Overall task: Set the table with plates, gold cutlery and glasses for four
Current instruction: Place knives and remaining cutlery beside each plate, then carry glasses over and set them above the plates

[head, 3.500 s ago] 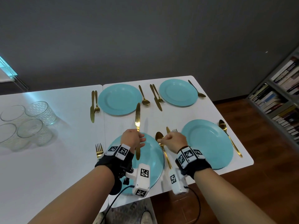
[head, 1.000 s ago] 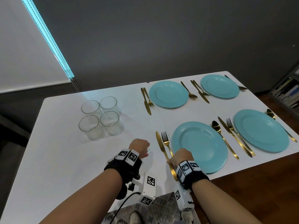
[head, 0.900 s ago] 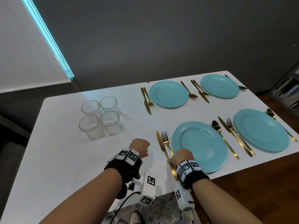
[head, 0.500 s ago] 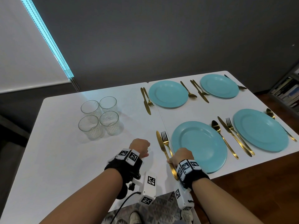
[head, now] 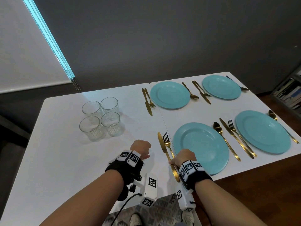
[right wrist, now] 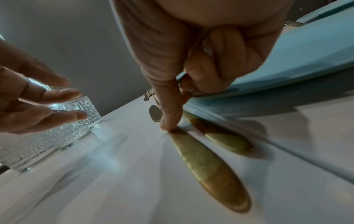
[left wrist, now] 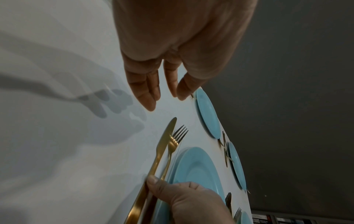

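- Four glasses (head: pixel 101 119) stand bunched on the counter (head: pixel 65 160), well apart from the four blue plates, so the glass step looks not yet done; grabbing from so tight a cluster could knock one against its neighbour.
- Right hand (head: pixel 184 158) sits by the near plate (head: pixel 201 150), thumb pressing the gold knife (head: pixel 163 148) handle against the counter, the other fingers curled by the gold fork (head: pixel 167 145); whether they grip the fork I cannot tell. A sideways slip could push both pieces askew or slide the knife under the plate's rim.
- Knife handle reaches close to the counter's near edge; a pull backward might tip it off.
- Left hand (head: pixel 140 148) hovers over bare counter between glasses and knife, fingers loosely spread, holding nothing. A careless reach toward the glasses could topple the nearest.
- Far settings look complete; bumping the counter might shift them.
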The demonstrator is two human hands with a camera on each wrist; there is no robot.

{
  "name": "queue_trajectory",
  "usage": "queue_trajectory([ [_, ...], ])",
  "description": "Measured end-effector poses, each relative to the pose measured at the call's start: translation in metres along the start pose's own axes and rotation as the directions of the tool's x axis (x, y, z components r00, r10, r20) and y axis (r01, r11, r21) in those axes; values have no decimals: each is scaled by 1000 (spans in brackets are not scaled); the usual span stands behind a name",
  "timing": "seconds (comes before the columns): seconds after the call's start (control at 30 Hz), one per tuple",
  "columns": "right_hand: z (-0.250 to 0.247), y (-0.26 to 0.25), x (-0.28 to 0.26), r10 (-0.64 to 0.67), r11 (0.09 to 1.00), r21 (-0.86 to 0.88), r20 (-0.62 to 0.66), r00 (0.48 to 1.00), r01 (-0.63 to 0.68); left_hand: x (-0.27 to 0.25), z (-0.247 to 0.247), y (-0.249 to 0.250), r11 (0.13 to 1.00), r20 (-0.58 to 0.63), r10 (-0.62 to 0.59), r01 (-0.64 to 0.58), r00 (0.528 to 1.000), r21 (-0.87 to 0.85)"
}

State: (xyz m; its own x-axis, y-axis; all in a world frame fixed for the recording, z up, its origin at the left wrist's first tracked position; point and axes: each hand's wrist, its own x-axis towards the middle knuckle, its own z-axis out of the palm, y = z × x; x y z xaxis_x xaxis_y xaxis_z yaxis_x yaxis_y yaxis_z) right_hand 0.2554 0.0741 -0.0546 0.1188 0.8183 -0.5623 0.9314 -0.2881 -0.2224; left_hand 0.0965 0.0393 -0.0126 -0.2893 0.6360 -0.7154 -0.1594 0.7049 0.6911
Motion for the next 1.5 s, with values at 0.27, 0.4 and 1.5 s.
queue_trajectory([
  [0.27, -29, -24, -8, -106, 992, 70, 24, 994, 104, 6, -8, 2, 999, -18, 12, -12, 1000, -52],
  [0.4, -41, -61, -13, -240, 919, 315, -24, 971, 235, 13, -25, 7, 992, -101, 89, -97, 991, -84],
  [1.5, 69, -227, 18, -567, 770, 357, 1, 824, 529, 80, -183, -10, 949, -568, 314, -234, 760, 212],
])
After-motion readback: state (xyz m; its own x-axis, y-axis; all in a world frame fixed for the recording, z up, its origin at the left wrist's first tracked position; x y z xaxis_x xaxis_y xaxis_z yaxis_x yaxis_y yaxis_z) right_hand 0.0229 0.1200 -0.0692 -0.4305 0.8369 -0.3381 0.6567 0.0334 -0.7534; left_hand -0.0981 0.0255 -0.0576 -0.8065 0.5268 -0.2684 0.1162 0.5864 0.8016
